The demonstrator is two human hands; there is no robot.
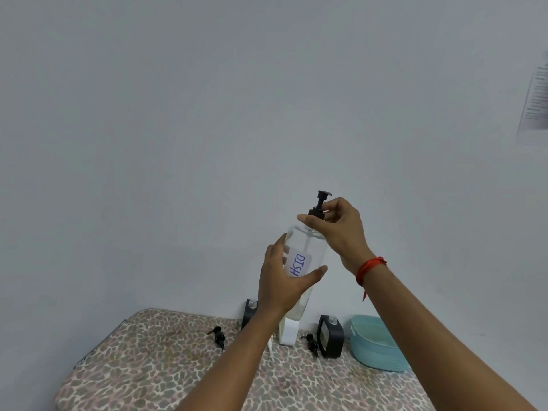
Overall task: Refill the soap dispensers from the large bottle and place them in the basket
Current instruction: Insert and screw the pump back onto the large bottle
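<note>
A clear bottle [305, 247] with a white label reading "DISH" is held up in the air above the table. My left hand [284, 280] grips its body. My right hand [335, 229] pinches the collar of the black pump head [321, 200] at the bottle's neck. On the table below stand two black-framed dispensers without pumps, one [329, 336] beside the basket and one [248, 314] partly hidden behind my left wrist. A white bottle [287, 330] stands between them, mostly hidden by my forearm. The light blue basket [376, 348] sits at the right.
Two loose black pump heads lie on the leopard-print table cover [148, 366], one [219, 336] at the left and one [311, 342] next to the right dispenser. A white tube [271, 348] lies near my left forearm. A printed sheet [535, 99] hangs on the wall at far right.
</note>
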